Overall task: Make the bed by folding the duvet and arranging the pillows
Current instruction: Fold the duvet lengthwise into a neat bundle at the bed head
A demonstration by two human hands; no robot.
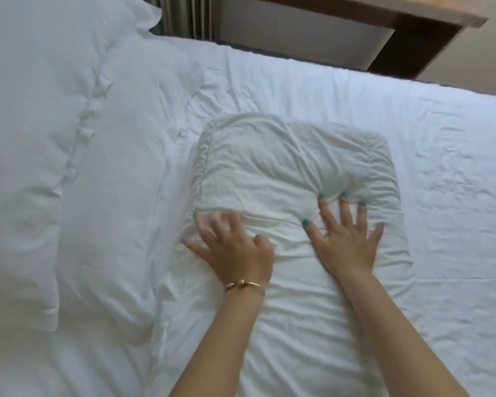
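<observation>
Both hands lie on a cream pillow (284, 179) that rests flat on the white sheet (441, 156) directly under and ahead of them. The right hand (347, 239) presses it with fingers spread and straight, grasping nothing, while the left hand (235, 247), blurred and wearing a bracelet (244, 285), touches it with loosely bent fingers. The bunched white duvet (55, 138) lies beyond the left hand's outer side.

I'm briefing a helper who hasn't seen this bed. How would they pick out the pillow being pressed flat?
Start from the white bed that fills the view. Near its middle lies the small creased pillow, with the left hand and the right hand spread on its near part. Unlike the large plump pillow at the left edge, it is flatter, off-white, and has gathered side seams.
</observation>
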